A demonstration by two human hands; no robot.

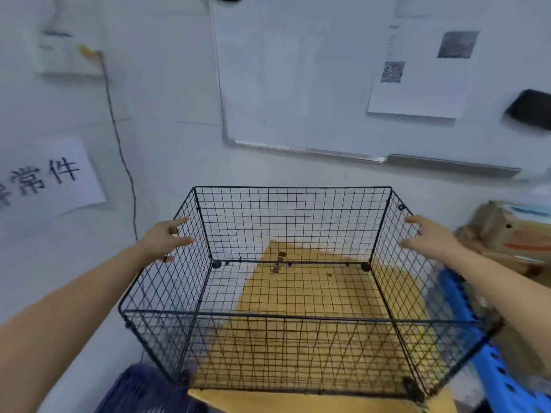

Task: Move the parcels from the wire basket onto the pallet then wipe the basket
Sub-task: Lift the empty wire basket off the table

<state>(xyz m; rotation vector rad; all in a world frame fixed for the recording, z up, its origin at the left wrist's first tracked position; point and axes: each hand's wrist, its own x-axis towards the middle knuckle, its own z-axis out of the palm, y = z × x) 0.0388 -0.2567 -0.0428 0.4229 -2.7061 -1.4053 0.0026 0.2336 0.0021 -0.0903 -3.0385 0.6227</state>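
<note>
The black wire basket [298, 315] stands empty between my arms on brown cardboard [298, 402], its grid walls upright. My left hand [162, 239] and right hand [432, 239] flank its sides, each grip spread, fingers straight at the mesh. A brown parcel [512, 231] sits far right by the blue pallet [489, 371].

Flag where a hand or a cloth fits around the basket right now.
Free: inside the wire basket, empty and open from above; the bare white floor off its left wall. Crowded: the right side, where parcels on the blue pallet sit close to the mesh; a dark blue item at the front-left corner.
</note>
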